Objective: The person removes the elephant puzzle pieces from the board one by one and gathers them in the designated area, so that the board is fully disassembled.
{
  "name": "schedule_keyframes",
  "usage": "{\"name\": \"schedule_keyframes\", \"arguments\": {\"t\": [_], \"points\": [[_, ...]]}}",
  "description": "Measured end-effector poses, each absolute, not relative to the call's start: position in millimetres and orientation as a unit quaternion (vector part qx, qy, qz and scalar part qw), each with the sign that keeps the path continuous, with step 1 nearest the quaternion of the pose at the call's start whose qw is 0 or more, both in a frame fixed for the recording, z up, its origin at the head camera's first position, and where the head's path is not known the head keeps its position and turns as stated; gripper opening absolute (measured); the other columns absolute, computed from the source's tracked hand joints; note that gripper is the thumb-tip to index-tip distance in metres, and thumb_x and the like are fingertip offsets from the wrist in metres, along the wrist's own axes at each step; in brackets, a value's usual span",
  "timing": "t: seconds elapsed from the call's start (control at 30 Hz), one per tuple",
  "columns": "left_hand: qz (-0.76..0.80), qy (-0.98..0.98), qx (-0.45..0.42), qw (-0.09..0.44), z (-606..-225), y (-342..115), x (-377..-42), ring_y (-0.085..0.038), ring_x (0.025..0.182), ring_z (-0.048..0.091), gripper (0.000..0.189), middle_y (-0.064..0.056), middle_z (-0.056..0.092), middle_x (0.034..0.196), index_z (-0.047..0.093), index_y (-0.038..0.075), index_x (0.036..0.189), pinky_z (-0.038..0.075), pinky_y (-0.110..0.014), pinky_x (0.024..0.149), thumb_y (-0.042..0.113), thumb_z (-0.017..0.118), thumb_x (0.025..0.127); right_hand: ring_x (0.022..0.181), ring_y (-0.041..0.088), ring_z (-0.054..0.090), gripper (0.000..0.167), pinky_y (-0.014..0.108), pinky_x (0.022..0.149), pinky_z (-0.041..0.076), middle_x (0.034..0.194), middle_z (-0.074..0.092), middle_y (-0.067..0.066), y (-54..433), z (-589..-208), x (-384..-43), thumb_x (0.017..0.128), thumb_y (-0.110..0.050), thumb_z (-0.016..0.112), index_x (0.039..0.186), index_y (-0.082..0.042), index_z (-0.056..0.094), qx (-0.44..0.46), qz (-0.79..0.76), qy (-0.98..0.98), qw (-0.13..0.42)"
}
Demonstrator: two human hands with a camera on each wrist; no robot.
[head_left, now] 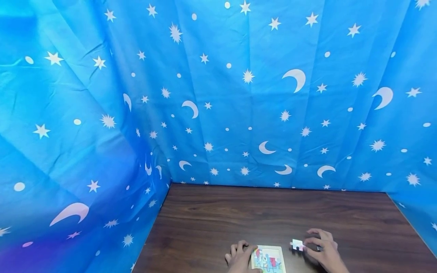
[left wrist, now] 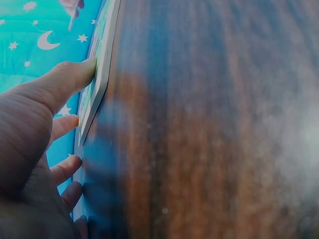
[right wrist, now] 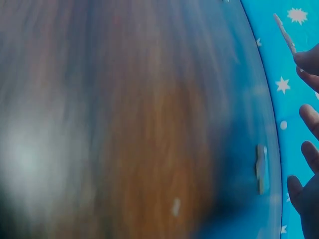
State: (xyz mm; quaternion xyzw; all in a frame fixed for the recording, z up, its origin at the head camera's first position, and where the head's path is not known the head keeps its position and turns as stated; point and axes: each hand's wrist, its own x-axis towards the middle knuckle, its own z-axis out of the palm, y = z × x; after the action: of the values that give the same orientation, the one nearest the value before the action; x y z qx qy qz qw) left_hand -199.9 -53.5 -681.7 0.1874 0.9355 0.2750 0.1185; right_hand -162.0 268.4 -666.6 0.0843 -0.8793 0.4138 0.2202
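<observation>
A small jigsaw board (head_left: 272,247) with a pale frame and colourful pieces in it lies near the table's front edge. My left hand (head_left: 238,258) holds it at the left side; in the left wrist view the thumb (left wrist: 79,74) presses on the board's edge (left wrist: 103,74). To the right of the board, my right hand (head_left: 326,251) pinches a pale jigsaw piece (head_left: 297,244) between thumb and finger, raised above the table. Another piece (right wrist: 260,169) lies on the table below the right hand, mostly hidden in the head view.
The dark wooden table (head_left: 218,216) stretches behind both hands. Blue cloth (head_left: 232,125) with white stars and moons hangs along its back and sides.
</observation>
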Motion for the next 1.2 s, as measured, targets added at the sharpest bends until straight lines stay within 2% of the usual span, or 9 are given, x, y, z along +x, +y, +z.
{"name": "schedule_keyframes", "arguments": {"t": [0.17,0.43,0.63,0.8,0.93,1.07,1.2], "points": [[0.281,0.935,0.185,0.11,-682,-55,-199,-0.024,0.099,0.034,0.063,0.004,0.042,0.122,0.064,0.032,0.132,0.022,-0.041,0.064,0.05,0.085,0.075,0.109,0.05,0.039,0.028,0.071,0.072,0.024,0.108,0.059,0.018,280,-670,-159,0.071,-0.004,0.087,0.074,-0.026,0.07,0.077,0.392,-0.896,0.195],[0.308,0.928,0.179,0.109,-681,-59,-198,-0.023,0.097,0.034,0.061,0.005,0.042,0.12,0.065,0.029,0.13,0.021,-0.041,0.065,0.041,0.088,0.075,0.114,0.051,0.035,0.018,0.061,0.075,0.022,0.116,0.059,0.018,285,-669,-157,0.076,-0.017,0.087,0.075,-0.027,0.071,0.027,0.37,-0.921,0.119],[0.317,0.924,0.188,0.103,-683,-62,-197,-0.021,0.096,0.033,0.062,0.006,0.042,0.12,0.065,0.029,0.131,0.021,-0.041,0.065,0.04,0.088,0.074,0.116,0.053,0.032,0.016,0.065,0.078,0.021,0.119,0.058,0.019,286,-667,-156,0.079,-0.02,0.086,0.076,-0.026,0.072,0.017,0.366,-0.927,0.086],[0.313,0.925,0.189,0.105,-686,-61,-197,-0.02,0.095,0.032,0.063,0.006,0.041,0.12,0.064,0.03,0.132,0.021,-0.04,0.065,0.041,0.088,0.074,0.116,0.053,0.03,0.012,0.067,0.078,0.021,0.121,0.057,0.02,285,-666,-157,0.081,-0.024,0.085,0.087,-0.018,0.077,0.005,0.36,-0.931,0.066],[0.315,0.924,0.182,0.12,-685,-59,-199,-0.022,0.095,0.032,0.062,0.006,0.041,0.121,0.064,0.032,0.132,0.021,-0.041,0.066,0.043,0.088,0.076,0.116,0.052,0.031,0.016,0.063,0.077,0.022,0.121,0.056,0.02,279,-663,-157,0.082,-0.022,0.083,0.094,-0.014,0.077,0.011,0.356,-0.932,0.072],[0.327,0.919,0.173,0.136,-683,-58,-201,-0.022,0.097,0.032,0.061,0.007,0.041,0.122,0.063,0.034,0.133,0.02,-0.042,0.066,0.043,0.087,0.077,0.116,0.051,0.033,0.013,0.061,0.076,0.022,0.118,0.057,0.018,264,-658,-159,0.08,-0.014,0.083,0.091,-0.015,0.076,0.046,0.367,-0.922,0.113],[0.33,0.918,0.17,0.137,-681,-57,-202,-0.022,0.098,0.032,0.065,0.006,0.041,0.123,0.061,0.032,0.135,0.019,-0.042,0.067,0.041,0.087,0.077,0.115,0.049,0.034,0.014,0.065,0.077,0.022,0.116,0.058,0.016,244,-655,-163,0.079,-0.009,0.082,0.086,-0.019,0.075,0.068,0.382,-0.912,0.135]]}}
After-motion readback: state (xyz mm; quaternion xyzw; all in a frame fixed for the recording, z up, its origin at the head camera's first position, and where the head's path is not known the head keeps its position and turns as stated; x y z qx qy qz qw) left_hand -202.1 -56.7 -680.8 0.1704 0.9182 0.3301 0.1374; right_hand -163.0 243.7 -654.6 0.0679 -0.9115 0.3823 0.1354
